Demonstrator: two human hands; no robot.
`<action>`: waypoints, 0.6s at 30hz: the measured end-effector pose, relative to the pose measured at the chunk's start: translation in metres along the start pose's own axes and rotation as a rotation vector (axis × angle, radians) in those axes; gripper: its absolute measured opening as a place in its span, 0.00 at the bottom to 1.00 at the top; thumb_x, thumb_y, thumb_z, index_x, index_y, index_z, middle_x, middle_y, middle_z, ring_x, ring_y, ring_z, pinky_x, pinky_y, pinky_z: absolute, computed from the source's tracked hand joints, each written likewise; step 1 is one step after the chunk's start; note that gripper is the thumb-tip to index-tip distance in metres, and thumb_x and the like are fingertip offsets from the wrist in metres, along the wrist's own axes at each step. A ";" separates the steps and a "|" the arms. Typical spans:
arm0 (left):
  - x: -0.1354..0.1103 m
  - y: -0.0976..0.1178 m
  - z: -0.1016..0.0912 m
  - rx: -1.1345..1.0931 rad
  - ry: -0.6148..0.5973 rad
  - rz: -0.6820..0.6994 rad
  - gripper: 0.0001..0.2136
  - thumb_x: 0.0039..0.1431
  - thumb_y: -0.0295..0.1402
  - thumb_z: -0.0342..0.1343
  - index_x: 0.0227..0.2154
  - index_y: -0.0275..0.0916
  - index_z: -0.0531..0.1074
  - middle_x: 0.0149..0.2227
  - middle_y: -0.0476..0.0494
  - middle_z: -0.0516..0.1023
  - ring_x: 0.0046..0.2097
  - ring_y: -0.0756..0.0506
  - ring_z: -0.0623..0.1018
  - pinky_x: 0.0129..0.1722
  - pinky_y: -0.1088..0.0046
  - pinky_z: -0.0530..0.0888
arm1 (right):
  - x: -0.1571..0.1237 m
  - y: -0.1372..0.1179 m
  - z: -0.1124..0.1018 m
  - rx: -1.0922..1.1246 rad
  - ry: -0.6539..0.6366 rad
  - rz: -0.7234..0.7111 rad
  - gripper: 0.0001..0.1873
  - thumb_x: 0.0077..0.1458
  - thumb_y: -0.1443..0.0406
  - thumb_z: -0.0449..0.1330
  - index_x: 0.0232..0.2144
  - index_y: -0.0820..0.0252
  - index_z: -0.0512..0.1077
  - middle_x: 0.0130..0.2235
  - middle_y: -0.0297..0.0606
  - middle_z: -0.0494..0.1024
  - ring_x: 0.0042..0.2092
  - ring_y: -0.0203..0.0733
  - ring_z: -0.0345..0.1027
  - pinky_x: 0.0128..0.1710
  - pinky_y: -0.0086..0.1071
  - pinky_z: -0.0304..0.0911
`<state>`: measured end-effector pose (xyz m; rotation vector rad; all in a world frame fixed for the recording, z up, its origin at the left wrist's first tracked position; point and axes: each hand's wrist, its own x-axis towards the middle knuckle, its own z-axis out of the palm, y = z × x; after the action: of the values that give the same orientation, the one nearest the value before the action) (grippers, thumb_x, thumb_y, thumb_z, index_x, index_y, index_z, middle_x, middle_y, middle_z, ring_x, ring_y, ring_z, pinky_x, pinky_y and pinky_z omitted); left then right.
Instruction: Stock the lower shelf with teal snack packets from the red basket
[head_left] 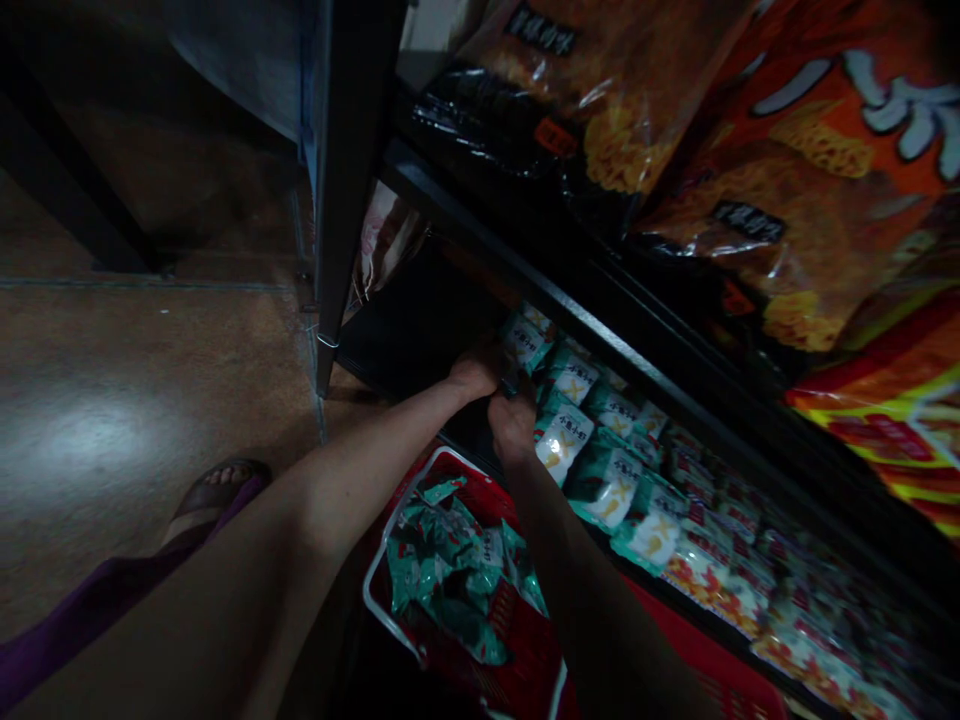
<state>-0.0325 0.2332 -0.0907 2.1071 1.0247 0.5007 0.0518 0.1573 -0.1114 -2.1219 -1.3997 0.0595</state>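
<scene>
a: centre of the frame. where do the hands sit?

b: the left hand [474, 375] and the right hand [511, 425] meet at the left end of a row of green snack packets [600, 460] on the low shelf [420, 330]. the left fingers curl shut around the end packet [525, 342]; the right hand lies closed against the next packets, though whether it clamps one cannot be told.

a: and below the arms?

b: lower centre, a red basket [675, 640] with a white handle [379, 600] holds more loose green packets [450, 560].

a: the rest of the row?

b: it runs toward the lower right, turning to red-and-white packets [720, 580].

a: upper right?

b: large orange snack bags [795, 150] on the shelf above, behind a dark shelf rail [600, 310]. a black upright post [345, 180] stands at upper centre.

a: left side?

b: brown floor [112, 400], with a sandalled foot [217, 490] at lower left.
</scene>
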 end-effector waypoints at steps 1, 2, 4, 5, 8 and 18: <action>-0.003 0.001 -0.003 -0.002 0.009 -0.025 0.14 0.63 0.30 0.42 0.46 0.34 0.70 0.50 0.37 0.73 0.48 0.46 0.73 0.45 0.75 0.70 | -0.006 -0.004 -0.004 0.039 0.004 0.025 0.26 0.50 0.66 0.47 0.52 0.59 0.64 0.49 0.47 0.70 0.50 0.49 0.63 0.51 0.45 0.58; -0.006 0.002 -0.007 -0.005 0.020 -0.052 0.15 0.63 0.31 0.43 0.46 0.34 0.70 0.50 0.37 0.72 0.49 0.46 0.73 0.46 0.74 0.70 | -0.012 -0.009 -0.009 0.072 0.000 0.050 0.26 0.50 0.66 0.48 0.53 0.59 0.64 0.49 0.46 0.70 0.51 0.50 0.62 0.52 0.45 0.57; -0.015 0.004 -0.015 -0.001 0.073 -0.104 0.15 0.62 0.32 0.44 0.46 0.34 0.71 0.51 0.38 0.72 0.51 0.45 0.72 0.48 0.73 0.69 | -0.030 -0.017 -0.022 0.129 -0.021 0.096 0.28 0.49 0.65 0.50 0.54 0.60 0.62 0.51 0.46 0.69 0.54 0.50 0.60 0.54 0.47 0.55; -0.020 0.006 -0.019 0.013 0.090 -0.108 0.15 0.61 0.31 0.44 0.46 0.34 0.71 0.50 0.38 0.73 0.50 0.45 0.73 0.47 0.73 0.70 | -0.040 -0.020 -0.031 0.155 -0.035 0.111 0.28 0.49 0.64 0.51 0.55 0.60 0.61 0.52 0.47 0.67 0.56 0.50 0.59 0.55 0.47 0.54; -0.037 0.016 -0.030 0.081 0.155 -0.062 0.16 0.59 0.27 0.43 0.45 0.33 0.72 0.48 0.37 0.74 0.48 0.44 0.74 0.47 0.70 0.70 | -0.078 -0.024 -0.062 0.240 -0.046 0.098 0.27 0.50 0.63 0.51 0.54 0.61 0.62 0.58 0.47 0.62 0.60 0.48 0.54 0.58 0.47 0.52; -0.160 0.073 0.020 0.164 -0.618 0.240 0.07 0.47 0.26 0.56 0.31 0.38 0.74 0.37 0.42 0.76 0.40 0.44 0.76 0.42 0.69 0.72 | -0.179 0.022 -0.144 0.566 0.039 0.540 0.15 0.40 0.59 0.62 0.33 0.59 0.73 0.39 0.41 0.75 0.43 0.46 0.68 0.48 0.47 0.60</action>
<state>-0.0798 0.0671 -0.0539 2.3209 0.4716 -0.1380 0.0401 -0.0654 -0.0526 -1.9239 -0.6410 0.5529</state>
